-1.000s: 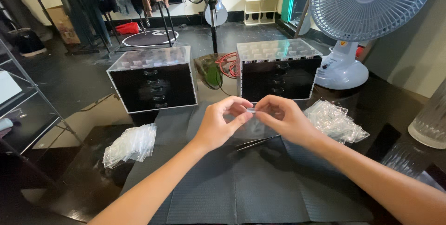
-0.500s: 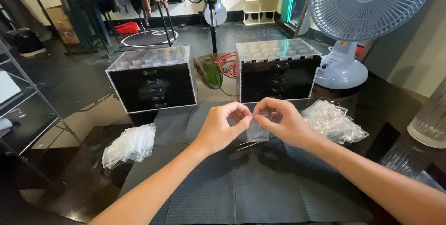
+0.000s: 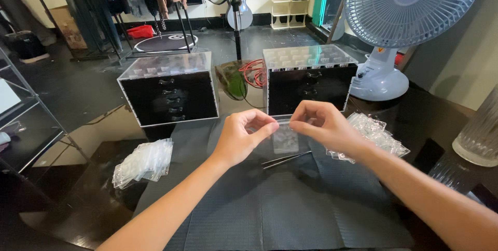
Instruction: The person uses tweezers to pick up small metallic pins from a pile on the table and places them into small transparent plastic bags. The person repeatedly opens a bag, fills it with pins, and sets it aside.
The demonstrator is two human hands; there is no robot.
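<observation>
Head view showed a small clear zip bag [image 3: 285,138] held up just above a dark ribbed mat [image 3: 270,204], its top edge stretched between both hands. The left hand [image 3: 239,138] pinched the bag's left upper corner between thumb and forefinger, the other fingers curled in. The right hand [image 3: 322,125] pinched the right upper corner the same way, knuckles raised. Something small and pale sat inside the bag, too blurred to tell what. Beneath the bag, a pair of metal tweezers [image 3: 286,159] lay on the mat. Just right of the right hand lay a heap of filled clear bags [image 3: 374,136]; well to the left, near the mat's edge, lay a stack of empty clear bags [image 3: 143,162]. Behind the hands stood two black drawer boxes with clear tops, one to the left [image 3: 168,94] and one to the right [image 3: 308,79]. A pale desk fan [image 3: 404,17] stood at the far right, and a ribbed glass vessel [image 3: 480,134] stood at the right edge.
</observation>
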